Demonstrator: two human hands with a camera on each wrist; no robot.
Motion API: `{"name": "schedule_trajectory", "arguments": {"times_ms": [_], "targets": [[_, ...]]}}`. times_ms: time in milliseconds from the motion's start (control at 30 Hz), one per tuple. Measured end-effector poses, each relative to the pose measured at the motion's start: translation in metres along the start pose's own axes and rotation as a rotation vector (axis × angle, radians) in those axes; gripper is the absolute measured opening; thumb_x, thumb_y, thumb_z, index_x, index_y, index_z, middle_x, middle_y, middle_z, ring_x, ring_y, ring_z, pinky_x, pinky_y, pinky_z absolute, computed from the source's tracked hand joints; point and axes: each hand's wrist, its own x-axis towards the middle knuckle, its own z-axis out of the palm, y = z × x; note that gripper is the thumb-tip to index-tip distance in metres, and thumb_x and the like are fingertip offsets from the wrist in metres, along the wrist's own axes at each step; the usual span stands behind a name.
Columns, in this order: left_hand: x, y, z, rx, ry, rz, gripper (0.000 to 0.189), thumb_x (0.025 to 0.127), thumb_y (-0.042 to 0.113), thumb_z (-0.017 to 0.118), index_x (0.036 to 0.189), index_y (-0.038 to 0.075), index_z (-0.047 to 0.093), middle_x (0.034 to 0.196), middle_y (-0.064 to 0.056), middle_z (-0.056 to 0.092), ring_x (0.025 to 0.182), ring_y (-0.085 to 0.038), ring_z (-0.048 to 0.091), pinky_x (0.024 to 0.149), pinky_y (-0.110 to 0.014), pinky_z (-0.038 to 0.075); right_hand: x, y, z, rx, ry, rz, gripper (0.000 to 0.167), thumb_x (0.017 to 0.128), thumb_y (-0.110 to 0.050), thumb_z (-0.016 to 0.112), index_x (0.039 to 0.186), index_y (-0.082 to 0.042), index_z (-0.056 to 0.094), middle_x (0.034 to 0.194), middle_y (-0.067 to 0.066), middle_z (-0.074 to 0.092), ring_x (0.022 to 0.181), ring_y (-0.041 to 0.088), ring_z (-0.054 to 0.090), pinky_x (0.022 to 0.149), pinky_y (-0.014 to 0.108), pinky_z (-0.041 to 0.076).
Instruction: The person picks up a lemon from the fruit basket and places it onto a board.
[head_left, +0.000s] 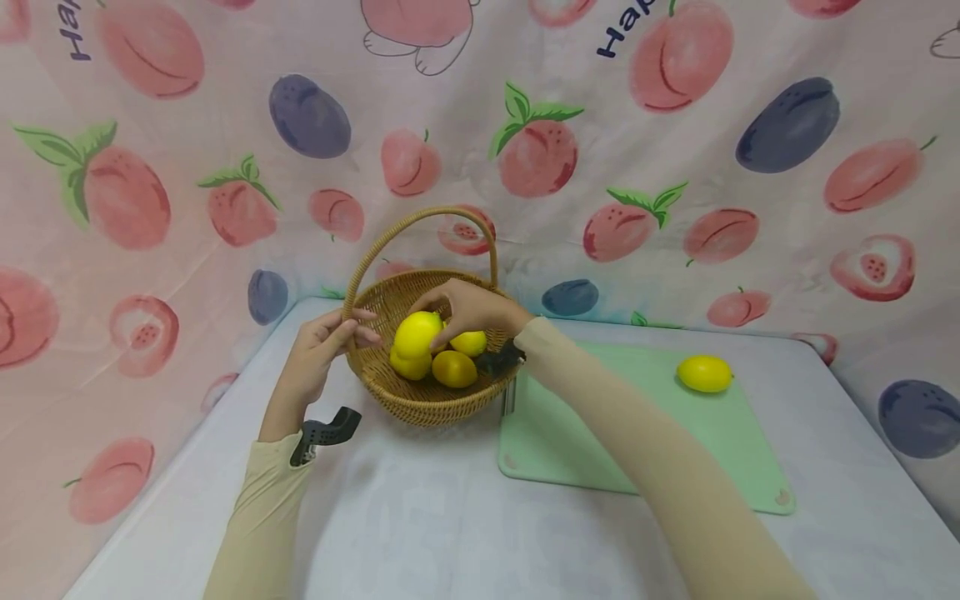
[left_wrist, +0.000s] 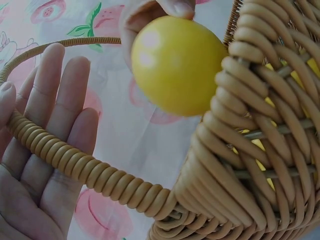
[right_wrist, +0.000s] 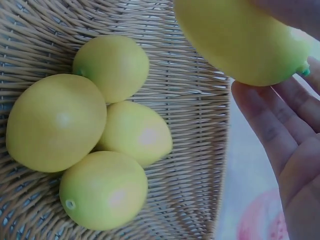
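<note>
A woven wicker basket (head_left: 427, 412) with a tall arched handle (head_left: 420, 216) stands on the white-covered table. My left hand (head_left: 313, 360) holds the handle's left side near its base, thumb on one side and fingers behind it. My right hand (head_left: 476, 307) reaches over the basket and grips a yellow lemon (head_left: 417, 335) between thumb and fingers. In the right wrist view this lemon (right_wrist: 245, 42) is raised above the others, its green tip showing. Several more lemons (right_wrist: 57, 122) lie together on the basket's bottom.
To the right of the basket lies a light green cutting board (head_left: 577, 425), with a single lemon (head_left: 705, 374) near its far right corner. A fruit-printed cloth (head_left: 465, 108) hangs behind the table. Black wrist mounts (head_left: 330, 429) stick out from both sleeves.
</note>
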Motion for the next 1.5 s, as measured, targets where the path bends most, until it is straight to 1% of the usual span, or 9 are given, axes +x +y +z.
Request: {"name": "schedule_trajectory", "arguments": {"times_ms": [300,533,600,833,1067,1200,1300,1400,1500], "targets": [[0.000,0.000,0.001,0.003,0.003,0.004,0.022,0.101,0.016,0.042,0.103,0.019,0.064,0.082,0.012,0.071,0.081,-0.004,0.068,0.081,-0.019,0.052,-0.022,-0.006,-0.011,0.046,0.075,-0.048,0.052,0.075,-0.013,0.079,0.123,-0.007,0.060,0.129,0.009,0.059,0.119,0.022,0.054,0.096,0.037,0.049],[0.000,0.000,0.001,0.008,0.007,-0.001,0.028,0.101,0.016,0.042,0.108,-0.004,0.061,0.081,0.012,0.071,0.081,-0.004,0.068,0.080,-0.019,0.053,-0.044,-0.010,-0.021,0.059,0.112,-0.106,0.054,0.075,-0.009,0.078,0.125,-0.002,0.058,0.128,0.013,0.058,0.116,0.024,0.056,0.095,0.032,0.050],[0.000,0.000,0.001,0.009,0.009,-0.002,0.027,0.101,0.016,0.042,0.107,-0.002,0.062,0.081,0.012,0.071,0.081,-0.004,0.068,0.080,-0.019,0.053,-0.051,-0.010,-0.024,0.041,0.125,-0.116,0.054,0.074,-0.010,0.079,0.124,-0.003,0.059,0.128,0.012,0.058,0.114,0.023,0.056,0.094,0.032,0.051],[-0.001,0.001,0.001,0.006,0.013,-0.004,0.022,0.100,0.016,0.043,0.101,0.020,0.064,0.081,0.012,0.071,0.081,-0.005,0.068,0.080,-0.020,0.052,-0.075,-0.010,-0.035,-0.019,0.143,-0.087,0.053,0.076,-0.014,0.079,0.124,-0.008,0.059,0.131,0.008,0.056,0.115,0.022,0.054,0.098,0.037,0.047],[-0.002,0.000,0.001,0.002,0.014,-0.013,0.022,0.100,0.014,0.042,0.102,0.016,0.064,0.081,0.012,0.071,0.081,-0.004,0.068,0.080,-0.019,0.052,-0.102,-0.005,-0.044,-0.014,0.174,-0.087,0.054,0.075,-0.014,0.079,0.125,-0.007,0.058,0.129,0.010,0.057,0.115,0.022,0.052,0.098,0.037,0.048],[-0.003,0.000,0.000,0.002,0.018,-0.011,0.025,0.100,0.014,0.042,0.106,-0.001,0.061,0.081,0.012,0.071,0.081,-0.004,0.068,0.080,-0.019,0.052,-0.119,0.000,-0.049,-0.003,0.205,-0.101,0.054,0.075,-0.013,0.079,0.125,-0.005,0.058,0.125,0.010,0.060,0.112,0.021,0.054,0.096,0.037,0.049],[-0.003,0.000,0.000,0.004,0.017,-0.008,0.028,0.100,0.014,0.042,0.108,-0.007,0.059,0.081,0.012,0.071,0.081,-0.004,0.068,0.079,-0.019,0.052,-0.131,0.006,-0.052,-0.005,0.232,-0.109,0.054,0.075,-0.013,0.079,0.124,-0.005,0.058,0.122,0.010,0.061,0.109,0.019,0.055,0.095,0.037,0.050],[-0.002,0.000,0.001,0.001,0.013,-0.006,0.025,0.101,0.015,0.042,0.107,0.000,0.061,0.081,0.012,0.071,0.081,-0.004,0.068,0.079,-0.019,0.052,-0.144,0.014,-0.055,-0.008,0.253,-0.097,0.053,0.074,-0.012,0.079,0.122,-0.005,0.059,0.119,0.010,0.062,0.105,0.018,0.057,0.094,0.038,0.051],[-0.002,0.000,0.001,-0.004,0.011,-0.004,0.025,0.100,0.015,0.042,0.107,-0.001,0.061,0.081,0.011,0.071,0.081,-0.004,0.068,0.079,-0.019,0.052,-0.155,0.021,-0.056,-0.032,0.272,-0.073,0.053,0.073,-0.013,0.080,0.122,-0.005,0.060,0.119,0.010,0.062,0.102,0.018,0.058,0.093,0.037,0.051]]}}
